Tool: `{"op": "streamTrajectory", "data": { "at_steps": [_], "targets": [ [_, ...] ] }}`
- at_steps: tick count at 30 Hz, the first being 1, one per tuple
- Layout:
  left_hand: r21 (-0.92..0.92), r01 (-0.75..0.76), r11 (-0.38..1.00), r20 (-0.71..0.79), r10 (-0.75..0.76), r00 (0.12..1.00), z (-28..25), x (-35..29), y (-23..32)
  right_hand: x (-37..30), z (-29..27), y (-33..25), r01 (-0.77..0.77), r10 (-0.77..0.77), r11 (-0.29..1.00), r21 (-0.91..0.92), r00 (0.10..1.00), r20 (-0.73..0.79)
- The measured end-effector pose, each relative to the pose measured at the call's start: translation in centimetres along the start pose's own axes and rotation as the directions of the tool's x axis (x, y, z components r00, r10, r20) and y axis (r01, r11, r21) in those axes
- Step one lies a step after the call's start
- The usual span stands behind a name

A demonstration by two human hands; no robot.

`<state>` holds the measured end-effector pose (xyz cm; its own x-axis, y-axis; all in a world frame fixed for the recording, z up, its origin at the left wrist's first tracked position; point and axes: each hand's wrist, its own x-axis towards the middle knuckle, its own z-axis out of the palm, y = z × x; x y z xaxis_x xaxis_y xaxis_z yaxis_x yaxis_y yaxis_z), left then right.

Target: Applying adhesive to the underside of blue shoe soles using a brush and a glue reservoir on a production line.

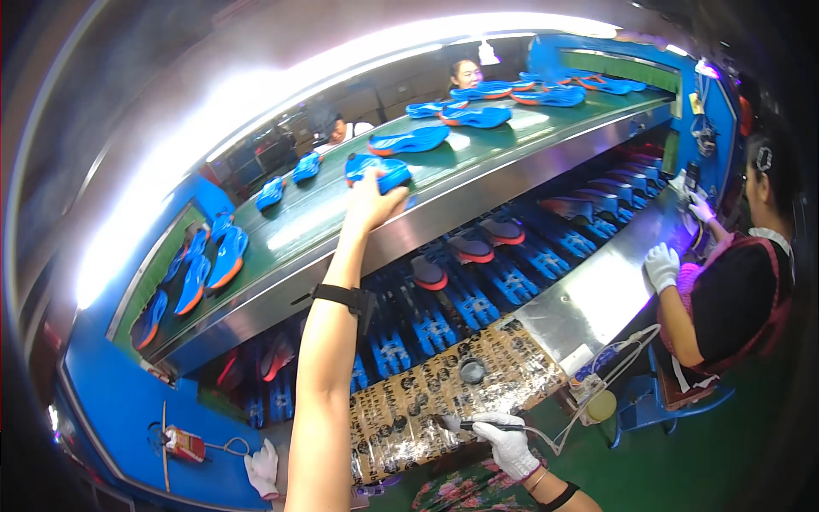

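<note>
My bare left hand (372, 203) reaches up to the upper conveyor, its fingers closed on a blue shoe sole (391, 173) with orange at the toe. A black strap circles my left forearm. My right hand (510, 448), in a white knitted glove, grips a thin dark-handled brush (486, 425). The brush's tip is over the taped work ledge (409, 401), below a small round dark dish (471, 369). Around my left hand, more blue soles (409, 141) with orange edges lie on the green belt (299, 218).
Below runs a lower line of blue racks (435, 328) carrying grey uppers with red edges (471, 247). A co-worker (734, 282) in white gloves sits at the right. Other people are beyond the belt. A white glove (263, 469) is at the lower left. White cables (567, 418) hang beside the ledge.
</note>
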<state>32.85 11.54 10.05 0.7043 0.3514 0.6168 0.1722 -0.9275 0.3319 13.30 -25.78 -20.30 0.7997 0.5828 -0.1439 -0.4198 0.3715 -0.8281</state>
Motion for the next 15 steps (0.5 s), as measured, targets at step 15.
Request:
{"op": "streamTrajectory", "data": {
  "at_steps": [15],
  "targets": [
    [-0.745,-0.017,0.667,-0.322,-0.337,0.885,-12.6,-20.4,-8.0,-1.7,0.8,-1.0,0.025,-0.023,0.997,0.067,1.0,-0.021]
  ]
}}
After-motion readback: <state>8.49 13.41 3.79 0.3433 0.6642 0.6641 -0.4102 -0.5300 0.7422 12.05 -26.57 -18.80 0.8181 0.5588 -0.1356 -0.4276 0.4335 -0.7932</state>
